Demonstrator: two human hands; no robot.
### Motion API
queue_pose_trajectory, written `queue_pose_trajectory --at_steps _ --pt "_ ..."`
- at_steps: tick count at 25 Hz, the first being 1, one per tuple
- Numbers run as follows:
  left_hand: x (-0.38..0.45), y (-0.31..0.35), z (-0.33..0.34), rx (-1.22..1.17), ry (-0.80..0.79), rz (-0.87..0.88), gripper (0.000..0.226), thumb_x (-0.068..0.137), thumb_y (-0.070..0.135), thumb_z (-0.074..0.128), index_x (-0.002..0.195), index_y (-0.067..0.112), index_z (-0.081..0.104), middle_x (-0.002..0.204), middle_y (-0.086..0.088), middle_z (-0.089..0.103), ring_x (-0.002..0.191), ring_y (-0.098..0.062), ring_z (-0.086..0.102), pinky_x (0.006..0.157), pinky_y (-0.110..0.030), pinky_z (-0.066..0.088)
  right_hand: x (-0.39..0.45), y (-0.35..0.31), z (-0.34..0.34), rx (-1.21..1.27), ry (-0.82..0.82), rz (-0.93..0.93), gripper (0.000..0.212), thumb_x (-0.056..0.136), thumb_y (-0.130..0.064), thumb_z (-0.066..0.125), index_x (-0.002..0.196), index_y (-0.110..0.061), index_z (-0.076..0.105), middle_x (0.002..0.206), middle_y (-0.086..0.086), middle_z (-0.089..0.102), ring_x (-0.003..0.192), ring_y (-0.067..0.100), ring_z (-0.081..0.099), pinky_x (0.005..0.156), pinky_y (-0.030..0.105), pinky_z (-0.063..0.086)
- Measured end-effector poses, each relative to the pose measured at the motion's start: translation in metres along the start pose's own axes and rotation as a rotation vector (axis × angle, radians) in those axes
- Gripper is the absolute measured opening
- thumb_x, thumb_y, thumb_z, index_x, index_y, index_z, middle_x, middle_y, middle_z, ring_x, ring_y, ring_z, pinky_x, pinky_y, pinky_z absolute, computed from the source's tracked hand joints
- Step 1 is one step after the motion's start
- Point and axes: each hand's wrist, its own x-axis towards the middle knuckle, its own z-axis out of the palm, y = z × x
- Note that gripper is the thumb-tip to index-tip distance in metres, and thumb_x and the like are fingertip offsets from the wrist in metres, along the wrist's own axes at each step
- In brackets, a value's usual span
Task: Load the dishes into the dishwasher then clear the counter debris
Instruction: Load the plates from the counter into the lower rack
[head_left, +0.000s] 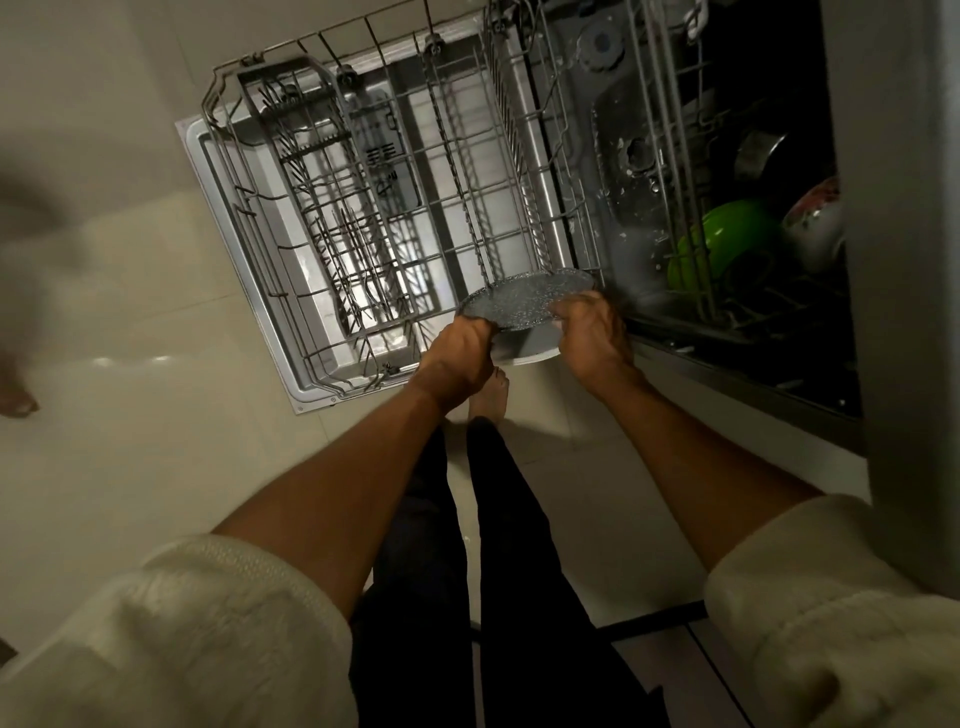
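Plate: a round, dark speckled plate is held in the air over the near right corner of the pulled-out lower rack, tilted, its pale underside showing at the near edge.
Left grip: the left hand pinches the plate's near-left rim, thumb on top and fingers curled under.
Right grip: the right hand clasps the near-right rim, fingers curled over the edge; so both hands are closed on the one plate.
Rack: wire, with rows of upright tines and a cutlery basket along its far left side; I see no dishes standing in it yet.
Upper rack: pushed in toward the dark tub on the right, it carries a green bowl, a patterned bowl and a steel cup.
Handling: I judge the plate stiff and breakable, of middling weight, probably slick if wet; the rim at opposite sides is the safest place to hold.
Next move: likely tipping it on edge and sliding it between two tines, gently, since a knock on the wire could chip it.
Counter: out of sight, so its debris cannot be judged.
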Motion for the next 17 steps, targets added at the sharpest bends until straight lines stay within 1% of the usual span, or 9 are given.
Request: queue_pose_trajectory --at_steps 4,5,7,9,11,13,15,17 --pt "-0.005 0.0 -0.003 -0.023 -0.034 0.001 0.029 0.083 -0.003 0.058 0.111 -0.002 0.067 0.099 -0.02 0.069 0.087 -0.035 0.065 0.074 -0.043 0.055 0.003 0.0 0.007 0.007 -0.002 0.005 0.03 0.09 0.007 0.058 0.113 -0.006 0.071 0.119 0.015 0.064 0.113 0.031 0.058 0.092 0.037 0.052" --pt "-0.006 0.001 -0.004 -0.014 -0.045 0.006 0.032 0.083 -0.003 0.057 0.115 -0.003 0.065 0.103 -0.022 0.068 0.092 -0.037 0.064 0.077 -0.043 0.054 0.002 -0.001 0.007 0.01 -0.003 0.003 0.03 0.089 0.008 0.057 0.113 -0.006 0.07 0.121 0.014 0.064 0.115 0.03 0.057 0.092 0.036 0.051" --pt "-0.01 0.003 -0.006 0.008 -0.07 -0.003 0.042 0.088 -0.001 0.055 0.129 -0.004 0.057 0.121 -0.026 0.063 0.112 -0.039 0.06 0.093 -0.043 0.05 -0.004 -0.004 0.006 0.018 0.003 -0.018 0.031 0.088 0.011 0.055 0.113 -0.004 0.068 0.123 0.013 0.063 0.12 0.028 0.053 0.093 0.033 0.048" --pt "-0.014 0.008 -0.01 0.023 -0.107 -0.037 0.051 0.093 0.002 0.052 0.143 -0.005 0.044 0.141 -0.025 0.052 0.133 -0.035 0.047 0.109 -0.038 0.041 -0.011 -0.011 0.003 0.004 0.002 -0.035 0.037 0.088 0.011 0.053 0.12 -0.004 0.065 0.131 0.011 0.06 0.129 0.026 0.048 0.101 0.034 0.046" --pt "-0.02 0.015 -0.017 0.04 -0.14 -0.041 0.06 0.095 0.004 0.051 0.151 -0.004 0.03 0.155 -0.021 0.037 0.146 -0.029 0.032 0.118 -0.034 0.03 -0.022 -0.022 -0.002 0.0 -0.03 -0.031 0.045 0.091 0.007 0.052 0.134 -0.004 0.057 0.145 0.011 0.051 0.142 0.024 0.036 0.111 0.037 0.041" --pt "-0.03 0.021 -0.027 0.068 -0.14 -0.03 0.069 0.095 0.005 0.05 0.155 -0.002 0.017 0.162 -0.018 0.022 0.151 -0.026 0.019 0.123 -0.031 0.018 -0.034 -0.037 -0.01 -0.014 -0.089 -0.035 0.055 0.093 -0.003 0.057 0.146 -0.006 0.045 0.156 0.01 0.04 0.15 0.023 0.024 0.118 0.038 0.033" --pt "-0.045 0.025 -0.041 0.109 -0.107 -0.024 0.073 0.096 0.008 0.048 0.156 -0.002 0.008 0.164 -0.018 0.01 0.153 -0.027 0.009 0.124 -0.029 0.006 -0.047 -0.057 -0.017 -0.031 -0.121 -0.064 0.062 0.094 -0.016 0.06 0.151 -0.007 0.037 0.16 0.009 0.033 0.152 0.023 0.018 0.121 0.04 0.028" --pt "-0.06 0.026 -0.055 0.141 -0.077 -0.018 0.075 0.097 0.012 0.048 0.156 -0.002 0.003 0.165 -0.02 0.003 0.153 -0.029 0.003 0.124 -0.031 0.001 -0.056 -0.078 -0.021 -0.073 -0.12 -0.098 0.065 0.097 -0.02 0.057 0.155 -0.01 0.03 0.163 0.008 0.027 0.153 0.023 0.014 0.124 0.038 0.02"
